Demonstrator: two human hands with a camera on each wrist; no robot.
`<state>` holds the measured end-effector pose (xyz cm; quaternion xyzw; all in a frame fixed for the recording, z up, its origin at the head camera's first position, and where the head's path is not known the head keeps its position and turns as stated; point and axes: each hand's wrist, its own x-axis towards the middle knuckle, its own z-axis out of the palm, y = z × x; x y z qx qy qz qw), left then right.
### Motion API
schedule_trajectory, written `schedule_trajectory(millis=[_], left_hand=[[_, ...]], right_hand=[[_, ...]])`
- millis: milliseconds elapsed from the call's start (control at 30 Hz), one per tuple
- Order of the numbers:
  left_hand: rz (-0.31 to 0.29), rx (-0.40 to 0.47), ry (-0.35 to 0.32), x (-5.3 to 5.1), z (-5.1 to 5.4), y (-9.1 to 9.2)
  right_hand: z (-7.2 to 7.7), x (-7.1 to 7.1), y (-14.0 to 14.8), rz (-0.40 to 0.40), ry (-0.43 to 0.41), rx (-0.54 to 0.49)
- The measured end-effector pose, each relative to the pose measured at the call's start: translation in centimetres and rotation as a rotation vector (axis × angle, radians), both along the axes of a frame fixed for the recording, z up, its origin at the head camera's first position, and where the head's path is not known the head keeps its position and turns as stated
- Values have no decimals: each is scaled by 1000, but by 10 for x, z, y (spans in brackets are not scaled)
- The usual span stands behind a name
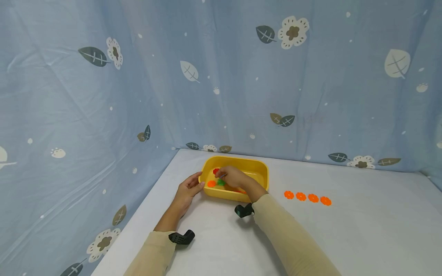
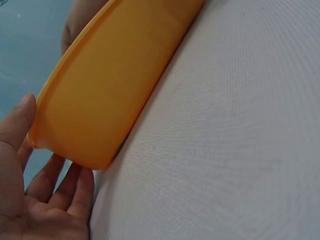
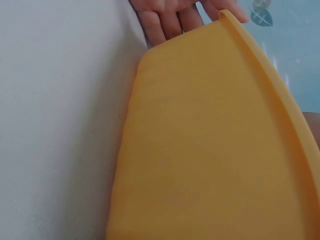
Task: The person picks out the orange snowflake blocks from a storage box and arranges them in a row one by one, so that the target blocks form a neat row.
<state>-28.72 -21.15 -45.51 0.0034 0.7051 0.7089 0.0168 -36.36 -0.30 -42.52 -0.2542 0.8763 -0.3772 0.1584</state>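
Note:
My left hand (image 1: pixel 184 194) (image 2: pixel 47 207) grips the left end of a yellow basin (image 1: pixel 259 173) (image 2: pixel 100 95) (image 3: pixel 200 130), thumb by the rim and fingers against the outer end wall. Inside the basin, my right hand (image 1: pixel 235 178) pinches a thin bluish piece (image 1: pixel 222 176), mostly hidden by the fingers. Around those fingertips lie a red piece (image 1: pixel 215 171), a green piece (image 1: pixel 221 182) and an orange piece (image 1: pixel 211 184). More orange shows under the right wrist. The basin wall hides the right fingers in both wrist views.
Several orange flower-shaped pieces (image 1: pixel 300 196) lie in a row on the white table (image 1: pixel 366 218), right of the basin. A blue patterned curtain (image 1: pixel 241 76) hangs behind the table and along its left side.

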Motion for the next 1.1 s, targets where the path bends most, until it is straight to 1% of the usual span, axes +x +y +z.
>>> schedule_trajectory(millis=[67,133,233,300,400,467,533,600,733,933,1000,1100], left_hand=[[13,10,5,-3,-6,-1],[23,19,15,-7,-13,-3],[40,8,30,-7,-17,-4],[33,2,30,-3,-10,-2],[18,1,16,3,2,1],[4,4,6,6,8,3],[-1,10,4,6,9,3],[-4,11,6,6,9,3],[1,8,9,6,9,3],[-2,-1,10,7,10,3],[-9,-2,10,6,9,3],[-15,4,8,1,2,1]], right_hand=[[2,0,-2,-1,1,-16],[5,1,-7,16,-8,-34],[10,3,-19,52,-5,-6],[11,4,-26,63,15,59],[6,2,-34,53,79,184],[1,2,-36,35,102,243],[-2,1,-37,21,118,282],[-2,2,-38,8,114,305],[-2,3,-39,0,102,315],[-1,4,-36,-2,128,345],[0,5,-34,-25,124,356],[3,6,-29,-73,131,372]])
